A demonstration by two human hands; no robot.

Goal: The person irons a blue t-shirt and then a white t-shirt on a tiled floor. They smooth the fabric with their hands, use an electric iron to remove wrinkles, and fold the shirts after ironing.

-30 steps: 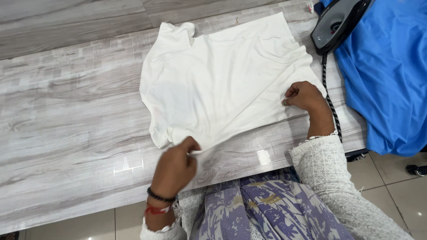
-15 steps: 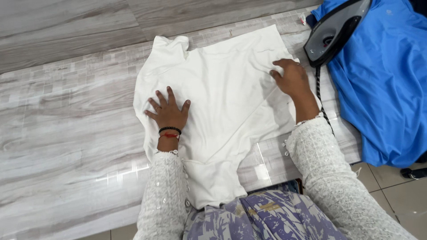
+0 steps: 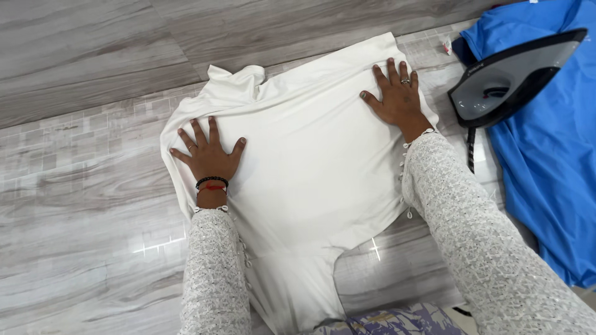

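A white garment (image 3: 310, 155) lies spread flat on a grey wood-grain table (image 3: 81, 186), its lower end hanging over the near edge. My left hand (image 3: 208, 152) presses flat on the garment's left side, fingers spread, with bracelets on the wrist. My right hand (image 3: 394, 96) presses flat near the garment's upper right corner, fingers spread, a ring on one finger. Both hands hold nothing. The garment's collar end bunches up at the top left.
A dark grey clothes iron (image 3: 512, 77) stands at the right, its braided cord (image 3: 472, 149) running down beside my right sleeve. A blue cloth (image 3: 552, 161) lies under and beyond the iron. A small tag-like item (image 3: 447, 44) lies near the garment's top right corner.
Both hands let go of the garment's near edge, moved up onto it and now press flat with fingers spread. The right hand slid further up; the near end hangs off the table.
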